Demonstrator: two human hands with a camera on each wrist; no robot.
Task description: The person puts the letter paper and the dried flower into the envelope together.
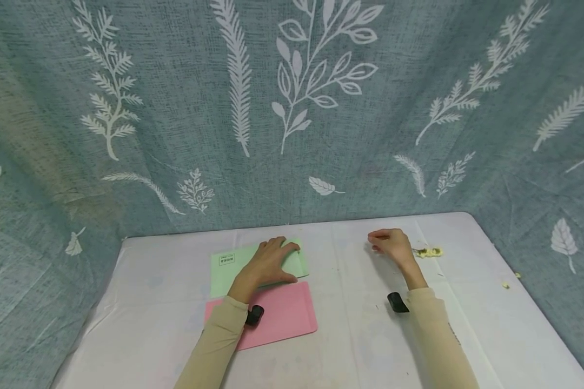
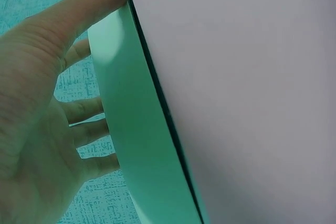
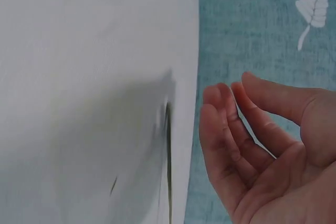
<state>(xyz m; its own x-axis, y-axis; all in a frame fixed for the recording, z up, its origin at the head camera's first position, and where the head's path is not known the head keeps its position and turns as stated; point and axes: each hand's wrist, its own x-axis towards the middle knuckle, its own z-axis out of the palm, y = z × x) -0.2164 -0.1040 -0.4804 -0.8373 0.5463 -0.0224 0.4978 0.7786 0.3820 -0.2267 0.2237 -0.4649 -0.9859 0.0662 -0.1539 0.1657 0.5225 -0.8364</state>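
A light green envelope with a small printed box lies above a pink envelope on the table. My left hand spans its right end, thumb at the near edge and fingers at the far edge. In the left wrist view that thumb meets the near edge of the green envelope, which hides the other fingertips. My right hand hovers over the table's right side. Its fingers are loosely bent, with nothing visible between them and the thumb.
Right of my right hand lies a small yellow piece, with yellow bits farther right. A thin dark-green strand lies on the white tablecloth. A leaf-patterned curtain stands behind the table and at its sides.
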